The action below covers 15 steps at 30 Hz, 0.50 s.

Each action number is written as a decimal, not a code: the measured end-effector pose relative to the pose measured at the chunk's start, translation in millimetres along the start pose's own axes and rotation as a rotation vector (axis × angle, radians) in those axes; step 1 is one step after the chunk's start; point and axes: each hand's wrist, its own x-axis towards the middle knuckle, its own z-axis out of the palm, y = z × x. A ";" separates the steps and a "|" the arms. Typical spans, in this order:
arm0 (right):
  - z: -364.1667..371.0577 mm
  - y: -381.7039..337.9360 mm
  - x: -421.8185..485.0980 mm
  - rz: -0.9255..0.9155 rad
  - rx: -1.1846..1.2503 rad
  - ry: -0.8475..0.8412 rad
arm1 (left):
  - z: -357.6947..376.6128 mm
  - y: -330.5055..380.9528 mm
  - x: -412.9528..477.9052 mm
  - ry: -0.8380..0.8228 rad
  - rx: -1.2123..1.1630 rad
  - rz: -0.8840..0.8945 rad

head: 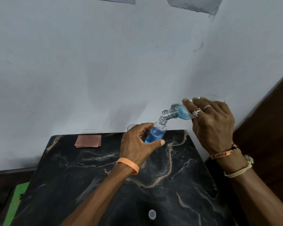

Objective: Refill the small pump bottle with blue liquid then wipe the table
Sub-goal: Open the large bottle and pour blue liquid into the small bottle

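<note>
My left hand grips the small clear bottle, which has no pump on it, is tilted to the right and is partly filled with blue liquid. My right hand holds a larger clear bottle on its side, its open neck touching the small bottle's mouth. Blue liquid lies in the larger bottle's lower part near the neck. Both bottles are held above the far edge of the black marble table. A folded brown cloth lies flat at the table's far left.
A small round white cap lies near the table's front edge. A clear glass rim shows behind my left hand by the wall. Dark wooden furniture stands at the right. A green object sits at the lower left.
</note>
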 end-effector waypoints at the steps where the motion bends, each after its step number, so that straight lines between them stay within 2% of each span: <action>1: 0.1 -0.1 0.2 0.000 -0.001 0.001 | 0.2 0.0 0.1 0.002 0.000 -0.001; 15: -0.5 2.3 -2.3 -0.012 0.008 0.037 | 2.1 1.7 -2.1 0.003 -0.009 0.013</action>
